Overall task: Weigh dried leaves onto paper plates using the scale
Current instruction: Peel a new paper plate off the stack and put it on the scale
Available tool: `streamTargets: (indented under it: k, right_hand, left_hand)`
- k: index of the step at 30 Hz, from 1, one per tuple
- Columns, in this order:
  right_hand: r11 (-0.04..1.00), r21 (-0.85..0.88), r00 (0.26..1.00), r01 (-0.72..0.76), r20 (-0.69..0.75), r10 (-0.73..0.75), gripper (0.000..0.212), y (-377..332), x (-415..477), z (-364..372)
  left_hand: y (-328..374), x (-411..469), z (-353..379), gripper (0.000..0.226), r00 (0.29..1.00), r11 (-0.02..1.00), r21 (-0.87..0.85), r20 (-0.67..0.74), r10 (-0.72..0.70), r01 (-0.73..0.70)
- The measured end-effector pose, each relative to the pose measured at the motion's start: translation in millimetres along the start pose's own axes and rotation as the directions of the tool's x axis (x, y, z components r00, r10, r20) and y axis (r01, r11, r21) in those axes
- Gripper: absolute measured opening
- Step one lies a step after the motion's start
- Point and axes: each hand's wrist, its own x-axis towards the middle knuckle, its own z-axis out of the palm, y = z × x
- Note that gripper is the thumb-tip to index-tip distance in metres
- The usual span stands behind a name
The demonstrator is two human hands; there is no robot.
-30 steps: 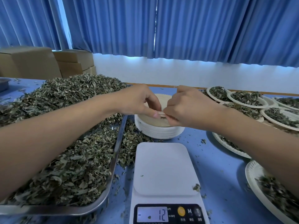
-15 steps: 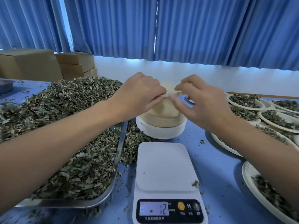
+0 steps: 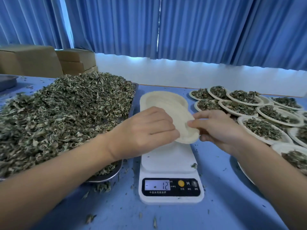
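At bottom centre the scale (image 3: 169, 165) sits bare, and just above it the left hand (image 3: 146, 130) and right hand (image 3: 217, 128) pinch an empty paper plate (image 3: 164, 105), so with many filled plates (image 3: 239, 107) at right and heaped dried leaves (image 3: 66, 117) at left, the work looks midway.

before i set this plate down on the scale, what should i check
1. Paper plate empty: ok, no leaves show on it.
2. Grip: ok, left hand and right hand both hold its near rim.
3. Single plate, none stuck beneath: cannot tell.
4. Scale platform clear: not ok, a leaf crumb lies at its right edge.
5. Display at zero: not ok, it shows 12.
6. Dried leaves at hand: ok, heaped on the tray at the left.
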Motion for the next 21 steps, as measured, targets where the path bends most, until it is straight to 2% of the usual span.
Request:
streamTargets:
  k: [2, 3, 5, 6, 7, 8, 10, 11, 13, 14, 15, 16, 17, 19, 21]
  right_hand:
    - [0.999, -0.037, 1.000, 0.011, 0.003, -0.011, 0.012, 7, -6, -1]
    - [0.997, -0.075, 1.000, 0.013, 0.005, -0.012, 0.010, 10, -8, -2]
    - [0.986, -0.165, 1.000, 0.009, 0.006, -0.008, 0.009, 20, -11, -4]
    - [0.978, -0.207, 1.000, 0.008, 0.001, -0.008, 0.008, 25, -13, -4]
    - [0.971, -0.239, 1.000, 0.010, -0.005, -0.012, 0.010, 29, -14, -4]
    - [0.963, -0.269, 1.000, 0.022, -0.012, -0.026, 0.020, 33, -14, -4]
    - [0.942, -0.334, 0.996, 0.044, -0.055, -0.066, 0.051, 38, -12, -2]
    - [0.936, -0.351, 0.992, 0.036, -0.099, -0.076, 0.060, 38, -10, -1]
    - [0.961, -0.275, 0.980, -0.013, -0.194, -0.043, 0.058, 36, -6, -1]
    - [0.978, -0.205, 0.975, -0.031, -0.224, -0.016, 0.055, 35, -3, -2]
    - [0.989, -0.145, 0.969, -0.040, -0.247, 0.003, 0.054, 34, -1, -2]
    - [0.994, -0.101, 0.962, -0.041, -0.272, 0.012, 0.054, 35, 2, -4]
    - [0.997, -0.071, 0.955, -0.037, -0.296, 0.015, 0.054, 36, 5, -4]
    - [0.999, -0.031, 0.940, -0.020, -0.341, 0.008, 0.054, 40, 8, -2]
    - [1.000, -0.001, 0.924, 0.014, -0.381, -0.013, 0.053, 46, 10, 0]
  left_hand:
    - [3, -5, -7, 0.031, 1.000, 0.999, -0.043, -0.006, -0.023, 0.023]
    - [1, -8, -11, 0.041, 0.996, 0.994, -0.062, -0.031, -0.087, 0.085]
    - [-7, -15, -19, 0.045, 0.936, 0.945, -0.104, -0.141, -0.323, 0.310]
    - [-13, -18, -23, 0.040, 0.864, 0.884, -0.122, -0.188, -0.467, 0.452]
    - [-20, -22, -25, 0.033, 0.775, 0.798, -0.119, -0.193, -0.602, 0.591]
    - [-29, -26, -25, 0.027, 0.681, 0.693, -0.070, -0.142, -0.719, 0.717]
    - [-48, -39, -21, 0.026, 0.445, 0.452, 0.176, 0.079, -0.892, 0.875]
    - [-57, -46, -18, 0.030, 0.281, 0.332, 0.321, 0.195, -0.940, 0.887]
    - [-68, -60, -13, 0.044, -0.047, 0.163, 0.547, 0.350, -0.936, 0.821]
    - [-72, -67, -11, 0.051, -0.165, 0.124, 0.616, 0.390, -0.906, 0.778]
    - [-75, -74, -8, 0.056, -0.241, 0.107, 0.649, 0.424, -0.873, 0.753]
    - [-77, -79, -6, 0.059, -0.274, 0.111, 0.644, 0.467, -0.841, 0.757]
    - [-77, -83, -4, 0.061, -0.273, 0.133, 0.608, 0.528, -0.804, 0.783]
    - [-75, -86, -4, 0.059, -0.229, 0.196, 0.504, 0.660, -0.716, 0.841]
    - [-72, -83, -7, 0.055, -0.162, 0.222, 0.412, 0.714, -0.681, 0.884]
